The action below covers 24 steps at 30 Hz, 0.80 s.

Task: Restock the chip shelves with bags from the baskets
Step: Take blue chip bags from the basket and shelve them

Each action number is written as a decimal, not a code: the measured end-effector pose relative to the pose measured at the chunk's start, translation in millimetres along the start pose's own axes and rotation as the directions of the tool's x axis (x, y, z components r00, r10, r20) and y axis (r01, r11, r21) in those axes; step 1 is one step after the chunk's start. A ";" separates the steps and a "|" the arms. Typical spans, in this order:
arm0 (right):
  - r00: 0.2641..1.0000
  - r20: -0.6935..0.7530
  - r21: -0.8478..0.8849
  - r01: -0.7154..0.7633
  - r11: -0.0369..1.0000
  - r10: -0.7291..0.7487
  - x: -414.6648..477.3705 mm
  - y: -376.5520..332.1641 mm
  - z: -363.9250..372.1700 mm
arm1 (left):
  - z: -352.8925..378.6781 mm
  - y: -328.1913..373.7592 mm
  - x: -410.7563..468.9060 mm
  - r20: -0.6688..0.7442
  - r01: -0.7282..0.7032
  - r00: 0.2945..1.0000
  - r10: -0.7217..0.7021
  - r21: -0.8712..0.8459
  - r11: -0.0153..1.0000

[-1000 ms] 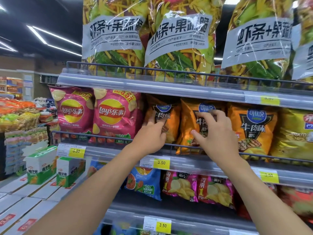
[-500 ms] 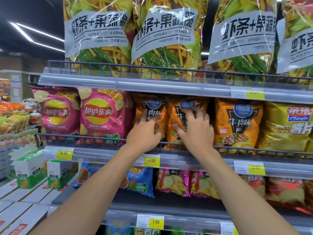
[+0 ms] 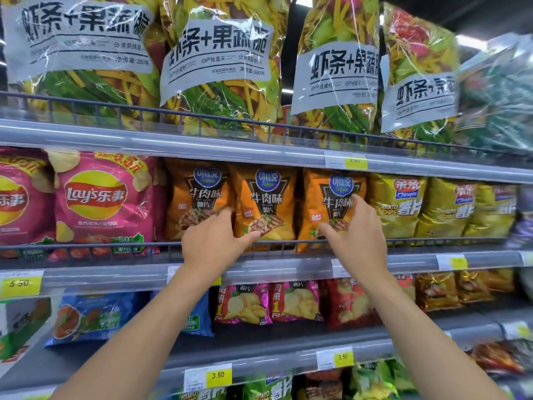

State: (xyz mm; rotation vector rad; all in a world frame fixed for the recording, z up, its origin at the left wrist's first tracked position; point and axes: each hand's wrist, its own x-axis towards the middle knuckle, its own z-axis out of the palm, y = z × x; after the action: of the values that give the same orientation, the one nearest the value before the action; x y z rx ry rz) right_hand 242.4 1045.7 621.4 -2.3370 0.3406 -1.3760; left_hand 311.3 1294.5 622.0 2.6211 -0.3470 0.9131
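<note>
Three orange beef-flavour chip bags stand upright side by side on the middle shelf behind its wire rail (image 3: 115,245). My left hand (image 3: 215,241) reaches over the rail. Its fingers lie against the lower part of the left orange bag (image 3: 199,192) and its thumb touches the bottom of the middle orange bag (image 3: 265,197). My right hand (image 3: 356,235) is spread on the front of the right orange bag (image 3: 331,197), index finger pointing up, thumb out to the left. Neither hand carries a bag. No basket is in view.
Pink Lay's bags (image 3: 101,197) stand left of the orange ones, yellow potato chip bags (image 3: 398,203) to their right. Large clear vegetable-crisp bags (image 3: 219,67) fill the top shelf. Smaller bags (image 3: 245,304) sit on the shelf below, with yellow price tags (image 3: 217,375) along the edges.
Both hands shifted right along the orange row: my left hand from the left bag towards the middle one, my right hand from the middle bag to the right one.
</note>
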 end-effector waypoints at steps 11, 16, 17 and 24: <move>0.977 0.208 -0.124 -0.022 0.992 0.048 33.2 20.3 8.2 | 4.3 20.2 24.3 0.212 0.191 0.961 -0.177 -0.047 0.980; 0.979 0.192 -0.107 -0.048 0.993 0.068 43.1 37.2 7.6 | 6.3 23.2 24.0 0.202 0.248 0.951 -0.232 -0.061 0.967; 0.974 0.212 -0.089 -0.057 0.994 0.075 44.0 39.8 7.7 | 5.5 25.2 23.0 0.208 0.262 0.947 -0.244 -0.064 0.963; 0.950 0.310 -0.023 -0.037 0.999 0.043 52.0 40.8 13.3 | 10.7 29.1 24.6 0.190 0.320 0.934 -0.301 -0.078 0.944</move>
State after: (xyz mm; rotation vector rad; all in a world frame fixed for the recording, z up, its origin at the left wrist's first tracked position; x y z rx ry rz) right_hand 279.1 991.3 637.2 -2.4960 0.3031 -0.9665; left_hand 326.2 1260.8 636.7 2.5622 -0.0170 0.5446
